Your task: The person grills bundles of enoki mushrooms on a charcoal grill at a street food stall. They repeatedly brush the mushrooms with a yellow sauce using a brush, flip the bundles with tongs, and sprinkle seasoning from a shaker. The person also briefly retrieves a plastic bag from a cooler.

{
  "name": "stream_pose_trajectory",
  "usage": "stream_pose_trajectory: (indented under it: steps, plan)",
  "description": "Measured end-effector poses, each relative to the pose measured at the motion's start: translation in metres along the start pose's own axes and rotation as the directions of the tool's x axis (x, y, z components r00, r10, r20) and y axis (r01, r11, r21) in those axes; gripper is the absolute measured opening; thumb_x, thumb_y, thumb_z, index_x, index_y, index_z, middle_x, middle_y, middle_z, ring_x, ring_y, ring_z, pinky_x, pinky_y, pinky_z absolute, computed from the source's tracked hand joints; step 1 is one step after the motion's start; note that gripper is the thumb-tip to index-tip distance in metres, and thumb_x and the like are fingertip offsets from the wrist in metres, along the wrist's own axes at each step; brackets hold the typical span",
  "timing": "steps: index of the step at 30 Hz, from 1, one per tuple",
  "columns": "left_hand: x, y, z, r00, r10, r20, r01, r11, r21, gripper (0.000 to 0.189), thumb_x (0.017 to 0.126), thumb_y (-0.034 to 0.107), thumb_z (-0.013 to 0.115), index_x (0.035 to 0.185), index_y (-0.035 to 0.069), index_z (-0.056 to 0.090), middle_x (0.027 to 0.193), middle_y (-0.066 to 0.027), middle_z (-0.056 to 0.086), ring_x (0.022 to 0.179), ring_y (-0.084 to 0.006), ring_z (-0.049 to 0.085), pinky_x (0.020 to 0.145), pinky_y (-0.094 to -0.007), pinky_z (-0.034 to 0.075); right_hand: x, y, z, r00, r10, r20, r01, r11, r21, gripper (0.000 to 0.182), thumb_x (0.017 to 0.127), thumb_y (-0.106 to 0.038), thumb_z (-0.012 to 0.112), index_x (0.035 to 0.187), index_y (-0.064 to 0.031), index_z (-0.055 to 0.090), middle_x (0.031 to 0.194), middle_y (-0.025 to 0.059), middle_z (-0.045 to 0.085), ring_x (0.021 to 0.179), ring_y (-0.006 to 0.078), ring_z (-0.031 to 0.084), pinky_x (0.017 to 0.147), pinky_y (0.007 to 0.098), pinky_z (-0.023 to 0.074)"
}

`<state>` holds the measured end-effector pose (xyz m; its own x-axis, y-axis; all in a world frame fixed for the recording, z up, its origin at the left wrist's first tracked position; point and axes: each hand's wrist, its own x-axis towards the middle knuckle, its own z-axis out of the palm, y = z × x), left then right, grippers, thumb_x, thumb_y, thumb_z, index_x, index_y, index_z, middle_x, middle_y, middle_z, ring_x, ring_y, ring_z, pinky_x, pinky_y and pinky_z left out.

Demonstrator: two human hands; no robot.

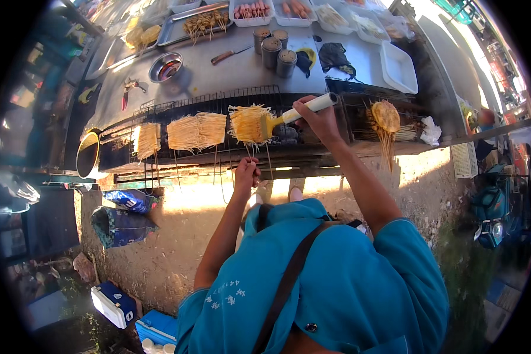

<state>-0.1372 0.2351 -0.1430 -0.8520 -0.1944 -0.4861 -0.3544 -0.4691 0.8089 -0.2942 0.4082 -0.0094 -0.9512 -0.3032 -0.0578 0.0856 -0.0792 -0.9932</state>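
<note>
My right hand (pixel 319 118) grips the white handle of a basting brush (pixel 307 108). The brush's yellow bristles rest on a flat skewered bundle of what look like enoki mushrooms (pixel 246 124). Below that bundle, the fingers of my left hand (pixel 246 173) pinch its thin wooden skewers. To the left on the charcoal grill (pixel 292 137) lie a wider pale bundle (pixel 197 131) and a narrower one (pixel 148 140), their sticks hanging over the front edge. A round pot (pixel 88 152) with dark contents is at the grill's left end.
Behind the grill, a metal counter (pixel 230 77) carries several shaker tins (pixel 272 48), a knife (pixel 230 55), a steel bowl (pixel 165 67), red-handled pliers or shears (pixel 129 92) and food trays (pixel 252 12). Round skewered pieces (pixel 385 117) sit at right. Cooler boxes (pixel 113 304) stand on the ground, lower left.
</note>
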Motion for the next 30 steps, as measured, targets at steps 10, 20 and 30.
stream_pose_trajectory:
  steps: [10,20,30]
  plan:
    - [-0.061,0.077,0.029,0.979,0.204,-0.004,-0.204,0.979,0.017,0.012,0.091,0.013,0.042,0.098,0.006,0.048,0.059,-0.0004,0.048,0.036,-0.0016,0.033,0.032,-0.0153,0.025,0.027,-0.005,-0.004,0.998,-0.061,-0.005,0.061,0.997,-0.043,0.023,0.076,-0.02,0.067,0.079,0.0016,0.06,0.069,0.007,0.061,0.051,0.0073,0.056,0.044,0.0187,0.0445]
    - [-0.072,0.076,0.018,0.865,0.443,-0.236,-0.356,0.873,0.334,0.011,0.091,0.013,0.041,0.098,0.007,0.048,0.055,-0.0007,0.049,0.038,-0.0021,0.035,0.035,-0.0169,0.027,0.006,-0.011,0.006,0.966,-0.221,0.135,0.251,0.927,-0.278,0.02,0.074,-0.02,0.069,0.079,-0.0031,0.061,0.067,0.0047,0.061,0.054,0.0073,0.055,0.049,0.0214,0.045]
    - [-0.007,-0.002,0.034,0.897,0.442,0.001,-0.224,0.452,0.864,0.012,0.086,0.016,0.046,0.093,0.006,0.05,0.058,-0.0114,0.056,0.052,-0.0243,0.056,0.049,-0.0351,0.042,0.021,-0.024,0.001,0.977,-0.188,0.099,0.208,0.94,-0.269,0.021,0.073,-0.022,0.07,0.076,-0.003,0.061,0.062,0.0034,0.06,0.053,0.0067,0.053,0.048,0.0208,0.0428]
